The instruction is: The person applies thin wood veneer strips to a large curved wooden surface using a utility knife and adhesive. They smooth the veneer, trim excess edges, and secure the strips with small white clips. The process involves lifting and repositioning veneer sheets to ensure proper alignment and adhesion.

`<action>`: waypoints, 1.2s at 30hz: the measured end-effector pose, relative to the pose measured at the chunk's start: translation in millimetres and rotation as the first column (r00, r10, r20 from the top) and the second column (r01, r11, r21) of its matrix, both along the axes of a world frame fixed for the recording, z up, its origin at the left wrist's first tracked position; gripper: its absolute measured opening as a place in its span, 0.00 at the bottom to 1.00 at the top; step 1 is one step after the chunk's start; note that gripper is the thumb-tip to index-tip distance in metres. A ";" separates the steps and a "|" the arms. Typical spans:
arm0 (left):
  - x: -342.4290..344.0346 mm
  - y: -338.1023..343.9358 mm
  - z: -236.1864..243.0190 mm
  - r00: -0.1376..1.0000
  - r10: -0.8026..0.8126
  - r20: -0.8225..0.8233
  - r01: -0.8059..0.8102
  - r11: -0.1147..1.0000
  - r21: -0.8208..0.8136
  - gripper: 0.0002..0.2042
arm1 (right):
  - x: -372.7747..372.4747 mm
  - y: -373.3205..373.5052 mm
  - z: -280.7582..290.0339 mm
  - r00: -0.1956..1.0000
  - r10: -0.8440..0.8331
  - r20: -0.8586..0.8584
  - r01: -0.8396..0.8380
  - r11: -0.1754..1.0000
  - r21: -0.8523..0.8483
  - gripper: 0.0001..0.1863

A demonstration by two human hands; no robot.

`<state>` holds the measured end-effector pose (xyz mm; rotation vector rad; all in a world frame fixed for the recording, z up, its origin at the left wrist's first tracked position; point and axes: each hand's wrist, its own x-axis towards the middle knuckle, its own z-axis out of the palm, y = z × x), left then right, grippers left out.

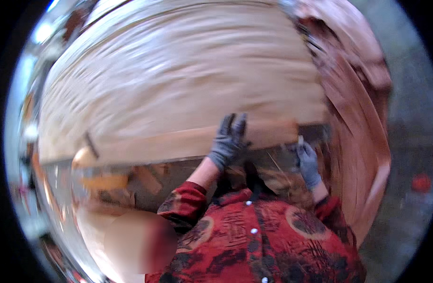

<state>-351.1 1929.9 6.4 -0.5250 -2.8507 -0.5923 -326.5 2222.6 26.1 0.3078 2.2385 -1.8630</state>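
Observation:
A broad, wrinkled beige sheet (193,80) spreads out in front of me. Along its near edge runs a long, straight tan strip (178,141) that looks like a board. My left hand (227,145), in a grey glove, lies on this strip with its fingers stretched out and holds nothing. By the strip's right end, my right hand (309,162), gloved too, has its fingers closed around a small pale piece (300,139); blur hides what kind of thing it is.
Brownish-pink sheets (355,108) hang in folds at the right. A dark, thin item (91,144) lies near the strip's left end. Tan scraps (148,179) lie below the near edge, beside a yellowish piece (104,181). Something red (420,183) is on the grey floor.

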 end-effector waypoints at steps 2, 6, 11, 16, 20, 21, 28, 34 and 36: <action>-30.9 9.9 -9.0 0.990 -0.142 -0.017 0.137 0.977 -0.166 0.38 | -15.1 23.4 -0.3 0.983 -0.165 0.078 0.169 0.984 -0.053 0.13; -32.4 34.3 -18.4 0.974 -0.226 0.007 0.223 0.960 -0.170 0.35 | -13.2 51.5 -17.4 0.922 -0.282 -0.264 0.292 0.956 0.000 0.10; -19.7 26.9 -8.5 0.975 -0.209 0.075 0.219 0.958 -0.183 0.33 | -18.8 2.1 -17.7 0.872 -0.056 -0.487 0.305 0.840 0.449 0.08; -17.8 22.1 -3.0 0.978 -0.185 0.092 0.200 0.958 -0.205 0.34 | -31.8 -15.9 -3.1 0.921 -0.028 -0.389 0.235 0.836 0.495 0.06; -16.4 20.5 -2.4 0.978 -0.183 0.096 0.199 0.960 -0.195 0.34 | -41.5 -10.0 -4.0 0.954 -0.010 -0.301 0.148 0.886 0.440 0.07; -16.3 22.9 -2.8 0.978 -0.182 0.098 0.198 0.961 -0.194 0.33 | -42.3 -6.7 -2.0 0.968 -0.019 -0.252 0.121 0.910 0.397 0.07; -18.9 30.6 0.4 0.977 -0.168 0.128 0.192 0.960 -0.205 0.32 | -47.0 15.7 -20.5 0.996 -0.081 -0.041 0.088 0.976 0.198 0.12; -26.3 48.8 8.5 0.969 -0.170 0.179 0.208 0.954 -0.214 0.31 | -54.5 15.9 -5.2 0.983 -0.005 -0.184 0.096 0.869 0.485 0.12; -28.8 54.6 9.5 0.968 -0.174 0.184 0.212 0.953 -0.216 0.31 | -53.8 18.2 -6.7 0.982 -0.013 -0.188 0.109 0.854 0.509 0.11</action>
